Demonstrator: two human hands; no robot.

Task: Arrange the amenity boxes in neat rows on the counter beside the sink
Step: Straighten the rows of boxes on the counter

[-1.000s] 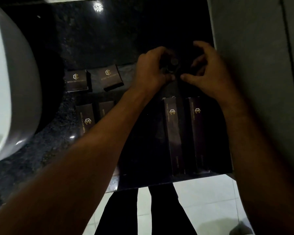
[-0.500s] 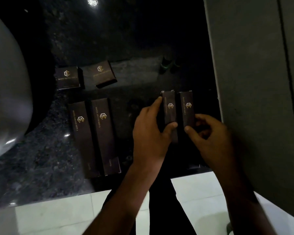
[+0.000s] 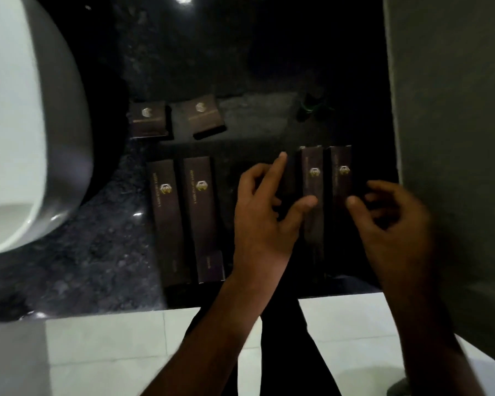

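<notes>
Dark speckled stone bench [image 3: 103, 252], white basin [image 3: 26, 124] at its left edge, grey wall [image 3: 452, 110] along its right edge. Six dark amenity boxes with gold logos lie flat on the bench.

Back row, toward the basin: small box [image 3: 149, 121] sits square, second small box [image 3: 205, 117] just beside it, skewed, apart from the first.

Front-left pair: long box [image 3: 167, 221] and second long box [image 3: 202, 218] lie side by side, near touching, long axes running back to front, near ends close to the front edge.

Right pair near the right edge: third long box [image 3: 313, 201] and fourth long box [image 3: 340, 175], parallel, narrow gap between, lower parts hidden by the hands.

Left hand [image 3: 265, 221] over the bench just left of the third long box, index finger stretched out along its left side, thumb lying across its top face; fingers spread, not gripping. Right hand [image 3: 395, 221] over the fourth long box, fingers loosely curled, thumb tip at the box top; contact hard to tell, frame blurred. Nothing lifted.

Small dark object with green trim [image 3: 309, 105] near the back right corner, too dim to identify. White tiled floor [image 3: 112, 352] below the front edge.
</notes>
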